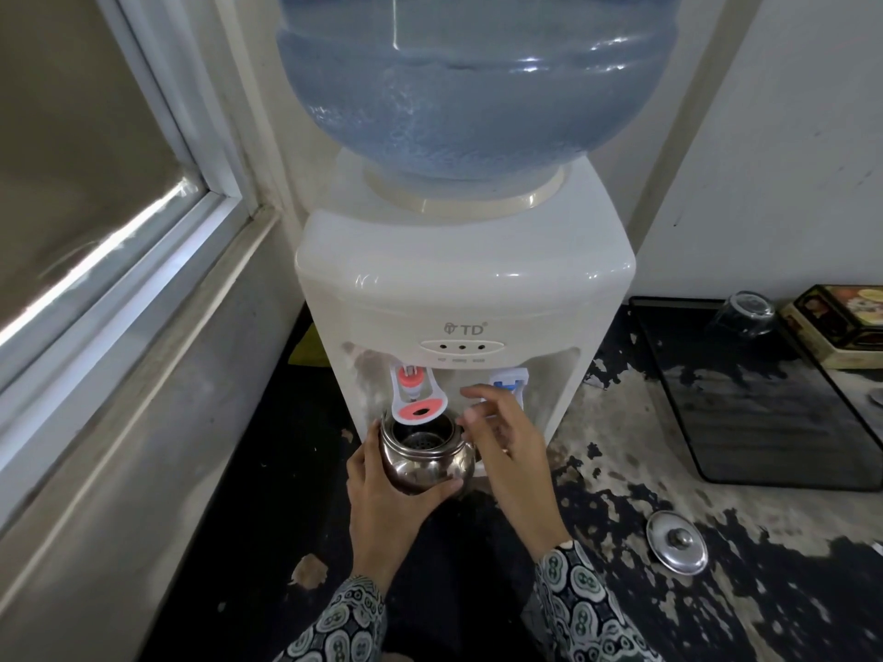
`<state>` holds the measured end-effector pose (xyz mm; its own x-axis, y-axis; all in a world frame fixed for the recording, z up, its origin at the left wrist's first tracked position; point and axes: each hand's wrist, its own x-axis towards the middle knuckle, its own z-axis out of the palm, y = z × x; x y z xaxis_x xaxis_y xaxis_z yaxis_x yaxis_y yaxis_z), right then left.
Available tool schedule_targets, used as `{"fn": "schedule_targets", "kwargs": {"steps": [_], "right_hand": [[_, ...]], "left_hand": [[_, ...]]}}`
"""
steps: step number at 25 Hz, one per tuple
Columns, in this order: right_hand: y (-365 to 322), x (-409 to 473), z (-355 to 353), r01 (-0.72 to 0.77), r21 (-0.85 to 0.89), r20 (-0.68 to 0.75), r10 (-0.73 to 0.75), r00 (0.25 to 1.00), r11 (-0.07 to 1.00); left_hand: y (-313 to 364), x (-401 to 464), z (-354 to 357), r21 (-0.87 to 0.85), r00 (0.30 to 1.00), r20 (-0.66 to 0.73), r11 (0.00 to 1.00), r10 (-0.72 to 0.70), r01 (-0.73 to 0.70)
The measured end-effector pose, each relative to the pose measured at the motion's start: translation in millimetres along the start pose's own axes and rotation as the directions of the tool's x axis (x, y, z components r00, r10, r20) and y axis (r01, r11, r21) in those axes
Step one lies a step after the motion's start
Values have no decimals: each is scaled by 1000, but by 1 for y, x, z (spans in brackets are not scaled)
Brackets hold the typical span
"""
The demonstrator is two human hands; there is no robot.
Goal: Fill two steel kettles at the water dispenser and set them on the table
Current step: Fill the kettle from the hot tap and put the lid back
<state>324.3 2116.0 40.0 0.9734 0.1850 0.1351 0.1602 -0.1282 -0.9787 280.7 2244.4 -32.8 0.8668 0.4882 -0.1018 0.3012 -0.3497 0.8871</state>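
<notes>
Head view: my left hand (387,489) grips the kettle (426,457) under the red tap (416,396); right hand (506,444) fingers spread, "TD" dispenser (466,289) above.

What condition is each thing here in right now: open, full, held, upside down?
kettle: lidless, held under red tap
lid: off, lying on counter
left hand: gripping kettle
right hand: open, by kettle's rim
water bottle: mounted, partly full
glass: upside down
</notes>
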Motion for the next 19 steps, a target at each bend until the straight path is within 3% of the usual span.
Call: {"fn": "schedule_targets", "kwargs": {"steps": [3, 7, 13, 19], "right_hand": [[-8, 2, 6, 7, -51, 125, 0, 992, 999], [-15, 6, 12, 4, -74, 172, 8, 985, 997], [-33, 9, 17, -229, 127, 135, 212, 968, 965], [-35, 18, 17, -234, -68, 97, 240, 966, 970]], "left_hand": [[-1, 1, 0, -15, 1000, -3, 1000, 14, -14], [-2, 0, 1, -16, 1000, 3, 1000, 19, -19], [-2, 2, 1, -14, 1000, -4, 1000, 18, -18], [-2, 2, 1, -16, 1000, -16, 1000, 21, -21]]}}
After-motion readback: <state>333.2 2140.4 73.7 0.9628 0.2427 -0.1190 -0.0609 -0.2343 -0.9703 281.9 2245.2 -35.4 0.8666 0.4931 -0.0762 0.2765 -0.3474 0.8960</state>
